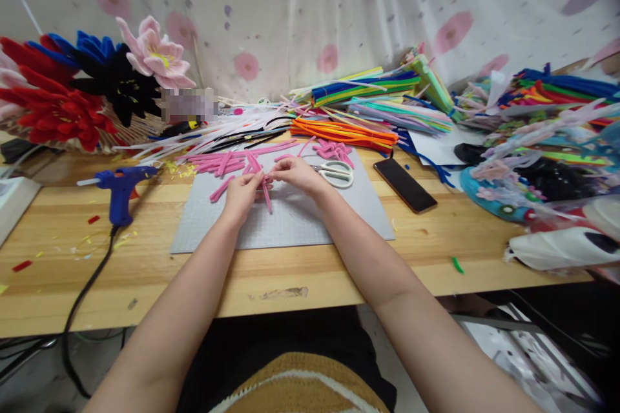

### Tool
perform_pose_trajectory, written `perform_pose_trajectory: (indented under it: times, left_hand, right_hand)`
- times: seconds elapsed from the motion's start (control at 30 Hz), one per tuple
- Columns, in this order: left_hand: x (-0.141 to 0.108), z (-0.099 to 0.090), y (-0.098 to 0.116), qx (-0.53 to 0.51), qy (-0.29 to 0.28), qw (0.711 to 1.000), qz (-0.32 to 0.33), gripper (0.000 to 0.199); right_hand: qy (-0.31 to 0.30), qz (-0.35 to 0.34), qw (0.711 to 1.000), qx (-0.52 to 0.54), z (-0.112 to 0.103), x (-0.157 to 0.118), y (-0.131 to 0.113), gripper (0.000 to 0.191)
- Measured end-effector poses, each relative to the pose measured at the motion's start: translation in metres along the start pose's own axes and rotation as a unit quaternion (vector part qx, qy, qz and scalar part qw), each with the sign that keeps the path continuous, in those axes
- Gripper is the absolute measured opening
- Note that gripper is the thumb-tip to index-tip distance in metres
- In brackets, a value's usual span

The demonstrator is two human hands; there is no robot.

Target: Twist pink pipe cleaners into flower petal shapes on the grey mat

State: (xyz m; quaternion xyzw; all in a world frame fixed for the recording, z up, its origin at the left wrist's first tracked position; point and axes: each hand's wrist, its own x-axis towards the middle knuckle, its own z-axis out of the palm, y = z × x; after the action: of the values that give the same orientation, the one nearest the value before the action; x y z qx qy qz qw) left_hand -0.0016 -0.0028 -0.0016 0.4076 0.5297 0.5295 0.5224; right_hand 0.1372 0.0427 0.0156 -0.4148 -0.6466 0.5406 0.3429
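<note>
While fuzzy pink chenille piece (267, 199) is being gripped over grey gridded cutting mat (300, 226) by closed fingers of left hand (243, 192) and right hand (298, 174), loose pink chenille stems (227, 162) are being left unworked on mat. Work apparently being only partly done: no finished pink form being seen; blue plastic glue gun (120, 197) on wooden counter (397, 271) not being handled.

No lettering, brand or number is legible across the worktop (426, 251): a pixelated patch (190, 105) blanks one spot at ten o'clock, the phone (405, 186) at three shows a dark screen, and the glue gun (121, 197) at nine is too blurred to read.
</note>
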Motion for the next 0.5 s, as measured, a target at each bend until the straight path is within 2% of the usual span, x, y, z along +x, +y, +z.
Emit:
perform_pose_trajectory:
  times: [0.17, 0.27, 0.5]
  left_hand:
    - [0.0037, -0.0039, 0.0032, -0.090, -0.011, 0.995, -0.049, 0.019]
    - [0.0050, -0.0065, 0.0034, -0.128, -0.038, 0.988, -0.076, 0.016]
    - [0.0018, -0.0095, 0.0065, -0.106, -0.060, 0.986, -0.111, 0.007]
  right_hand:
    - [0.036, -0.009, 0.999, 0.018, -0.0026, -0.0023, -0.0023, 0.024]
    - [0.033, -0.002, 0.999, 0.032, -0.0038, -0.0033, -0.0029, 0.026]
    - [0.003, -0.006, 1.000, 0.012, -0.0101, -0.0036, -0.0021, 0.019]
